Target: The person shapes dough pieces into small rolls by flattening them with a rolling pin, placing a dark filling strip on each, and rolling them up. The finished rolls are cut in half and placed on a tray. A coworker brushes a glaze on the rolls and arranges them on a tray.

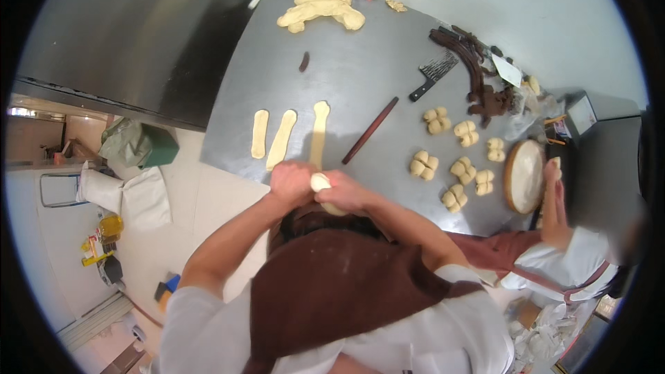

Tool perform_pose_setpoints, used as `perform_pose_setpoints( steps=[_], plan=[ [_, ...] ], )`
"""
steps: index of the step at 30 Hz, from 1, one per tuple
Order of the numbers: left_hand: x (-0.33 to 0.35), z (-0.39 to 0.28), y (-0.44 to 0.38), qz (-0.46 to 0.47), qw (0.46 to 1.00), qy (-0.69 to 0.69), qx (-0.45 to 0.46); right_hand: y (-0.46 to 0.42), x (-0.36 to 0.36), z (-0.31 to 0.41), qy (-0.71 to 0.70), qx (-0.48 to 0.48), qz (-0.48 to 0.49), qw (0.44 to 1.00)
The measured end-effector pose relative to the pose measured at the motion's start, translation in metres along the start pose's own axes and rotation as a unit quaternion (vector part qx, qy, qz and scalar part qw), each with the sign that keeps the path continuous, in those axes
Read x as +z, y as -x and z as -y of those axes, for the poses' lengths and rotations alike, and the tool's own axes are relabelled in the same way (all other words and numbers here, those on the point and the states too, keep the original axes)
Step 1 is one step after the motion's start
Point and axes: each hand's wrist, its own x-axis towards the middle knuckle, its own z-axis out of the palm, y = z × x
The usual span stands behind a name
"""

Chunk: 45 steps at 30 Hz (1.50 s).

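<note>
At the near edge of the metal table [358, 65], my right hand [345, 190] is closed on a piece of pale dough [320, 182]. My left hand [293, 183] presses close against it, fingers curled; whether it grips the dough too I cannot tell. A long flattened dough strip [319, 132] runs up the table just beyond my hands. Two shorter dough strips [281, 140] [260, 135] lie to its left. The dark red rolling pin [370, 130] rests diagonally to the right. Farther right sit several small clusters of rolled dough [423, 165].
A large dough mass [322, 8] lies at the far edge. A cleaver [434, 75] is near dark brown strips [462, 54]. At right, a co-worker's hand [554, 171] holds a small piece beside a round floured board [526, 176]. A small dark piece [304, 62] lies mid-table.
</note>
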Motion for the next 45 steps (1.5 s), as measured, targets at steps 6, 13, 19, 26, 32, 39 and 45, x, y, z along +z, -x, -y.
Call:
perform_pose_setpoints(
  steps=[6, 13, 19, 26, 32, 39, 45],
  plan=[
    [0.046, 0.067, -0.002, -0.097, 0.929, 0.225, -0.277, 0.010, 0.002, 0.084, -0.047, -0.231, -0.041, 0.971],
    [0.031, 0.037, -0.016, -0.161, 0.651, 0.677, -0.305, -0.055, -0.085, -0.019, 0.541, -0.057, -0.360, 0.758],
    [0.017, -0.011, -0.033, -0.064, 0.694, 0.662, -0.273, -0.025, -0.035, -0.020, 0.318, -0.189, -0.215, 0.904],
    [0.007, -0.017, -0.017, -0.064, 0.697, 0.668, -0.251, -0.017, -0.040, 0.005, 0.326, -0.071, -0.143, 0.932],
    [0.005, -0.003, -0.005, -0.071, 0.734, 0.620, -0.267, -0.008, -0.050, -0.004, 0.345, -0.059, -0.172, 0.921],
    [-0.005, -0.009, -0.017, -0.029, 0.908, 0.408, -0.092, -0.016, -0.037, -0.031, 0.302, -0.084, -0.211, 0.926],
    [-0.017, 0.008, -0.026, -0.082, 0.985, -0.004, 0.155, -0.031, -0.023, 0.001, 0.171, 0.013, -0.121, 0.978]
  ],
)
